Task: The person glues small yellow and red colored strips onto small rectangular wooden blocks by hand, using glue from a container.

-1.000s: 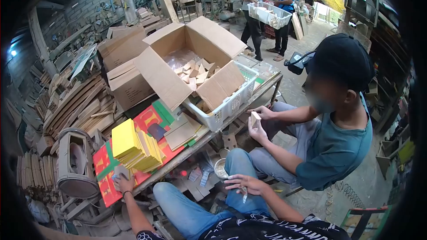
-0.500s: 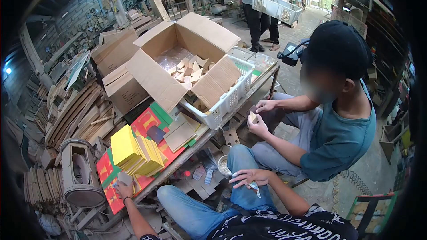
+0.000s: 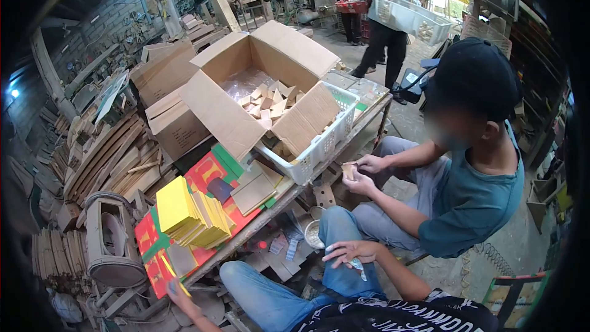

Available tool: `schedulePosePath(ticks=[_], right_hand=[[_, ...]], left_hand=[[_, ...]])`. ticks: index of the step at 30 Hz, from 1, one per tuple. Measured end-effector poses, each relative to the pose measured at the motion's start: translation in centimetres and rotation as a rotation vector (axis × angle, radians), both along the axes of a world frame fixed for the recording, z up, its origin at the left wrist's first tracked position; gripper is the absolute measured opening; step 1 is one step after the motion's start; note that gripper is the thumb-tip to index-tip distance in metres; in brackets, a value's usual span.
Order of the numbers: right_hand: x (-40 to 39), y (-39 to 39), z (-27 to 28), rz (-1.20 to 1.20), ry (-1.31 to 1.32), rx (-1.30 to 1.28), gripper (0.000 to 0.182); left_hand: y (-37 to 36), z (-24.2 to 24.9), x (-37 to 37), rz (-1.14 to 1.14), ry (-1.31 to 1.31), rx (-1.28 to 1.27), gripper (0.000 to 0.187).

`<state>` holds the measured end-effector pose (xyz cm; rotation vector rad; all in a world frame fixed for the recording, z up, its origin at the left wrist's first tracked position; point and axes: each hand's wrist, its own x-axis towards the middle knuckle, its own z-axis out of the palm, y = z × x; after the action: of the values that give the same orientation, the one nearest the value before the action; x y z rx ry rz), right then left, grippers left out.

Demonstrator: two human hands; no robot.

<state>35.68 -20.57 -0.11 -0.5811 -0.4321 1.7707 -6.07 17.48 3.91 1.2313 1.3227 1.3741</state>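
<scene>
My left hand [image 3: 180, 296] is at the near left corner of the bench, its fingers closed on a thin yellow-edged piece [image 3: 168, 267] seen nearly edge-on. Just beyond it, a flat grey piece [image 3: 182, 260] lies on the red and green sheet [image 3: 144, 238]. A stack of yellow sheets [image 3: 178, 203], some leaning over to the right, stands further up. Over my raised knee rests my right hand [image 3: 349, 251], fingers stretched out. A small white and blue packet [image 3: 357, 265] hangs from it, apparently held at the palm.
An open cardboard box [image 3: 230, 110] of wooden pieces sits in a white crate [image 3: 301, 169]. Flat boards [image 3: 253, 189] lie beside it. At right, a seated person [image 3: 470, 190] handles a small wooden piece [image 3: 349, 169]. Behind, a standing person carries a white basket [image 3: 409, 18].
My left hand has moved toward me, from the grey piece to the bench corner, and now grips the yellow-edged piece. My right hand's fingers have bent slightly. The people behind have shifted.
</scene>
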Motion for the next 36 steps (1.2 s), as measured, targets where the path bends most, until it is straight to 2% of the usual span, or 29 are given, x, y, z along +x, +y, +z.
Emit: schedulePosePath(ticks=[2, 4, 5, 6, 8, 11, 15, 18, 20, 22, 24, 25, 26, 28, 29, 33, 35, 36], right_hand=[[0.4, 0.2, -0.1, 0.031, 0.016, 0.010, 0.061], [0.7, 0.5, 0.1, 0.044, 0.001, -0.006, 0.061], [0.8, 0.7, 0.0, 0.076, -0.016, -0.003, 0.061], [0.9, 0.6, -0.1, 0.111, -0.036, -0.004, 0.061], [0.7, 0.8, 0.1, 0.094, -0.068, -0.023, 0.064], [0.9, 1.1, 0.3, 0.114, -0.055, -0.009, 0.065], [0.5, 0.8, 0.8, 0.068, -0.070, -0.039, 0.064], [0.0, 0.4, 1.0, 0.018, -0.053, -0.065, 0.063], [0.0, 0.3, 0.7, -0.006, -0.049, -0.046, 0.063], [0.2, 0.3, 0.8, -0.001, -0.045, -0.052, 0.063], [0.4, 0.5, 0.9, 0.037, -0.051, -0.040, 0.063], [0.4, 0.7, 1.1, 0.048, -0.051, -0.044, 0.064], [0.5, 0.8, 1.1, 0.053, -0.045, -0.040, 0.064], [0.6, 0.9, 0.9, 0.077, -0.025, -0.048, 0.064], [0.6, 1.0, 1.1, 0.081, -0.026, -0.053, 0.064], [0.7, 0.9, 0.8, 0.078, -0.034, -0.037, 0.065], [0.5, 0.8, 1.3, 0.062, -0.033, -0.049, 0.065], [0.4, 0.6, 1.3, 0.051, -0.032, -0.064, 0.065]], left_hand=[[-3.3, -3.6, -0.7, 0.077, 0.087, 0.072, 0.037], [-9.5, -5.3, 2.5, 0.211, 0.450, 0.205, 0.040], [-11.8, -7.3, 3.0, 0.156, 0.630, 0.384, 0.040], [-14.9, -7.3, 4.3, 0.036, 0.709, 0.220, 0.044], [-18.7, -4.6, 6.9, -0.035, 0.712, 0.074, 0.064], [-16.0, -4.0, 5.8, -0.137, 0.656, 0.034, 0.067], [-14.7, -3.5, 6.1, -0.165, 0.670, -0.043, 0.066], [-15.2, -2.7, 6.0, -0.190, 0.798, -0.029, 0.064], [-15.8, -0.1, 6.7, -0.135, 0.618, 0.087, 0.065], [-16.6, 0.4, 7.0, -0.060, 0.627, 0.158, 0.070], [-17.3, 0.1, 6.9, -0.040, 0.744, 0.238, 0.076], [-17.7, -0.1, 6.8, -0.162, 0.729, 0.129, 0.082], [-18.3, -0.2, 7.0, -0.157, 0.736, 0.130, 0.082], [-18.9, -0.4, 7.4, -0.282, 1.234, 0.055, 0.085], [-18.2, -0.4, 7.3, -0.299, 1.095, -0.009, 0.086], [-17.8, 1.2, 7.8, -0.344, 1.002, -0.097, 0.082], [-18.2, 1.2, 7.9, -0.230, 0.934, -0.070, 0.078], [-18.3, 1.3, 8.0, -0.241, 0.939, -0.064, 0.078]])
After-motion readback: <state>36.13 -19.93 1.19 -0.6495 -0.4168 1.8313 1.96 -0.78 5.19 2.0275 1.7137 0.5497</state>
